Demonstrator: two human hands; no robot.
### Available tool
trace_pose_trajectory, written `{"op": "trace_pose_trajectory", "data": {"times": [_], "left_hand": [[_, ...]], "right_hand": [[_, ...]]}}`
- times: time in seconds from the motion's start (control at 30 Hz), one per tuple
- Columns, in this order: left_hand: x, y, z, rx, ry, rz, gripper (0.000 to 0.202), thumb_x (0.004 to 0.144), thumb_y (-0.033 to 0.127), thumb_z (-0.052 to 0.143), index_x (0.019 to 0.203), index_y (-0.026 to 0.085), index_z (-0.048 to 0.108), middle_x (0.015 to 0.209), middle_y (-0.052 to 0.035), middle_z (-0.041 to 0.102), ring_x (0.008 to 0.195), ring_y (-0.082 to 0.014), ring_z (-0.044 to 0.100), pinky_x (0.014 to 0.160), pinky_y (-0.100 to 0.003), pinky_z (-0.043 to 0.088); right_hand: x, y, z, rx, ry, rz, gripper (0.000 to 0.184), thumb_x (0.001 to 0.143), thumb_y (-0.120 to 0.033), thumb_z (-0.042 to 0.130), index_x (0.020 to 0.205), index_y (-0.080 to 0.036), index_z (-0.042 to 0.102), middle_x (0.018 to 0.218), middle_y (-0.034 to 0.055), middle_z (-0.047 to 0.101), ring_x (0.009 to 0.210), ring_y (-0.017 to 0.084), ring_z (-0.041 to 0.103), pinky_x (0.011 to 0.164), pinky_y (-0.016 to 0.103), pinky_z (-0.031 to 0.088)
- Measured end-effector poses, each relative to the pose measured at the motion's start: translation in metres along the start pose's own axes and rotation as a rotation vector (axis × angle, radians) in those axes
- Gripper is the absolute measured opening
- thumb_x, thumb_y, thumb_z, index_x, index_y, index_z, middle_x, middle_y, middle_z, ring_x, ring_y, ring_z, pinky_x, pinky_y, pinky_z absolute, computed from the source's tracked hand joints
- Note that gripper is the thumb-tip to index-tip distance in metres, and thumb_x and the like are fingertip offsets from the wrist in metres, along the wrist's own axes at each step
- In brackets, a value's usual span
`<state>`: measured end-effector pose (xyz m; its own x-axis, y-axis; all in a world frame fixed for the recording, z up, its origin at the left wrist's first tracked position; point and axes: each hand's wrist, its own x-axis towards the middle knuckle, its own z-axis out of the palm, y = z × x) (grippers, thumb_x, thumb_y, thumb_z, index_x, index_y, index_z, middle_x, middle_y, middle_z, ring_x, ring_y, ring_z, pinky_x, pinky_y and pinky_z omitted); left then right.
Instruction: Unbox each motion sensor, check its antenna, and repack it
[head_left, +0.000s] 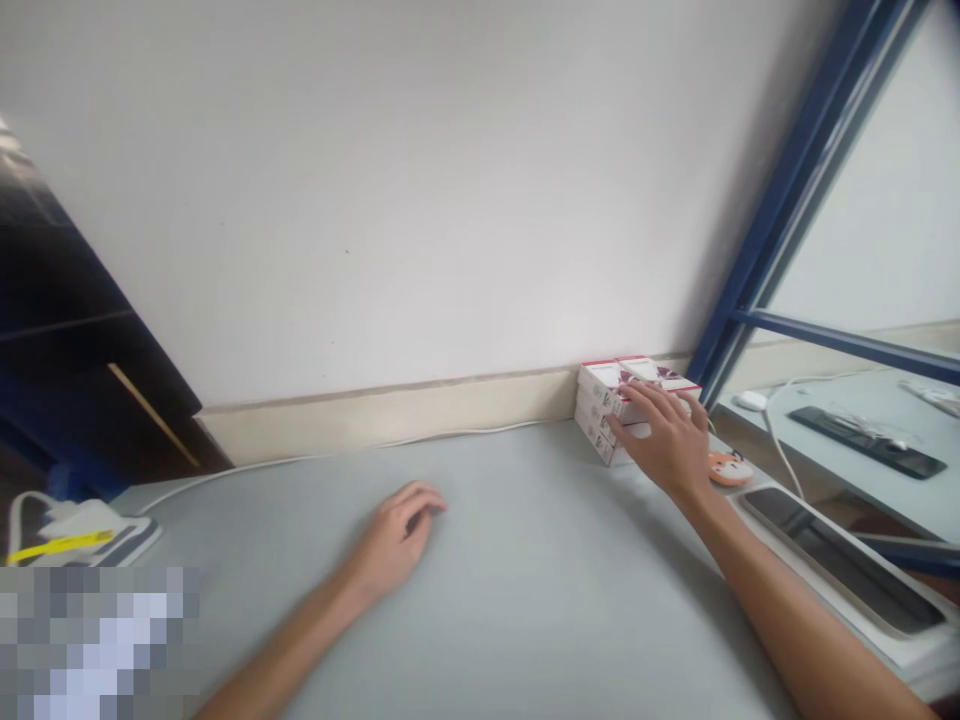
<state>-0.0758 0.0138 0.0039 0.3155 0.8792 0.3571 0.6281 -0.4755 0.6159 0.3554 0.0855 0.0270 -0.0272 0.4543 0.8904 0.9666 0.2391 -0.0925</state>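
Note:
My right hand lies over the end of a stack of white boxes with red trim, thumb on the near face and fingers spread across the top. The stack stands against the wall's skirting, and its lower layers show at the near corner. My left hand rests on the grey desk, well to the left of the boxes. Its fingers curl loosely inward, and it holds nothing. A small orange-and-white fox-faced object lies just beyond my right wrist.
A dark panel in a white frame lies along the desk's right side. Beyond a blue metal frame is a lower surface with a black keyboard and white mouse. A white cable follows the wall; a white device with a yellow strap sits left.

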Motion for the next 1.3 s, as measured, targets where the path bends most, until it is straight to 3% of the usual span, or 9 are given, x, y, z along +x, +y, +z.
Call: {"op": "trace_pose_trajectory", "data": {"times": [0.13,0.2,0.3,0.4,0.47,0.63,0.93,1.07,1.3], "left_hand": [[0.015,0.023,0.026,-0.31,0.032,-0.178,0.029,0.097,0.044,0.06,0.108,0.02,0.072,0.114,-0.0124,0.073,0.109,-0.0266,0.07,0.104,-0.046,0.053],[0.026,0.045,0.042,-0.646,-0.018,-0.34,0.065,0.091,0.06,0.07,0.142,0.022,0.056,0.129,-0.0167,0.07,0.111,-0.0278,0.071,0.1,-0.047,0.056],[0.039,0.078,0.055,-1.063,0.071,-0.415,0.084,0.087,0.074,0.069,0.15,0.024,0.045,0.135,-0.0191,0.068,0.118,-0.0296,0.071,0.097,-0.045,0.059],[0.035,0.098,0.053,-0.984,0.431,-0.32,0.082,0.082,0.059,0.082,0.146,0.021,0.047,0.126,-0.0157,0.073,0.109,-0.0284,0.074,0.093,-0.039,0.06],[0.025,0.099,0.048,-0.788,0.519,-0.256,0.094,0.077,0.046,0.09,0.154,0.026,0.04,0.137,-0.0134,0.069,0.117,-0.0276,0.072,0.096,-0.037,0.06],[0.004,0.077,0.046,-0.701,0.143,-0.216,0.101,0.086,0.039,0.082,0.166,0.025,0.022,0.14,-0.0176,0.068,0.111,-0.0305,0.075,0.08,-0.037,0.065],[0.003,0.073,0.05,-0.546,-0.033,0.017,0.11,0.075,0.024,0.088,0.166,0.026,0.027,0.14,-0.0148,0.066,0.129,-0.0357,0.064,0.108,-0.049,0.054],[0.002,0.083,0.043,-0.649,-0.109,0.024,0.078,0.081,0.027,0.083,0.151,0.025,0.048,0.131,-0.0131,0.07,0.116,-0.0328,0.069,0.101,-0.047,0.056],[-0.009,0.082,0.047,-0.772,0.047,-0.179,0.093,0.079,0.032,0.087,0.157,0.028,0.036,0.132,-0.0144,0.066,0.122,-0.0355,0.066,0.105,-0.053,0.055]], "right_hand": [[0.0,-0.038,-0.014,0.226,-0.045,0.136,0.048,0.089,-0.052,0.078,0.125,-0.021,0.076,0.126,0.0128,0.078,0.115,0.035,0.073,0.111,0.049,0.047],[-0.005,-0.078,-0.021,0.528,-0.11,0.355,0.052,0.089,-0.059,0.076,0.124,-0.02,0.075,0.121,0.0144,0.079,0.11,0.034,0.074,0.099,0.047,0.055],[-0.018,-0.139,-0.03,1.104,-0.472,0.601,0.053,0.094,-0.066,0.066,0.114,-0.017,0.073,0.112,0.0137,0.08,0.1,0.032,0.075,0.087,0.042,0.06],[-0.028,-0.171,-0.036,1.358,-0.839,0.469,0.051,0.1,-0.063,0.061,0.128,-0.021,0.064,0.13,0.0127,0.073,0.113,0.029,0.071,0.098,0.043,0.058],[-0.031,-0.172,-0.037,1.353,-0.975,0.326,0.059,0.1,-0.058,0.064,0.149,-0.026,0.052,0.152,0.0129,0.059,0.137,0.031,0.058,0.114,0.048,0.049],[-0.033,-0.155,-0.034,1.238,-0.875,0.215,0.073,0.104,-0.053,0.057,0.166,-0.034,0.024,0.164,0.0125,0.043,0.149,0.032,0.044,0.12,0.053,0.042],[-0.014,-0.133,-0.059,0.98,-0.744,-0.019,0.03,0.107,-0.042,0.054,0.131,-0.027,0.067,0.105,0.0071,0.069,0.09,0.022,0.066,0.08,0.033,0.055],[0.005,-0.132,-0.057,0.947,-0.705,0.241,0.049,0.108,-0.057,0.043,0.087,-0.024,0.073,0.075,0.0043,0.066,0.066,0.02,0.061,0.061,0.032,0.052],[0.016,-0.169,-0.016,1.01,-0.897,0.591,0.047,0.099,-0.061,0.054,0.108,-0.021,0.077,0.08,0.0027,0.073,0.067,0.02,0.066,0.058,0.029,0.051]]}}
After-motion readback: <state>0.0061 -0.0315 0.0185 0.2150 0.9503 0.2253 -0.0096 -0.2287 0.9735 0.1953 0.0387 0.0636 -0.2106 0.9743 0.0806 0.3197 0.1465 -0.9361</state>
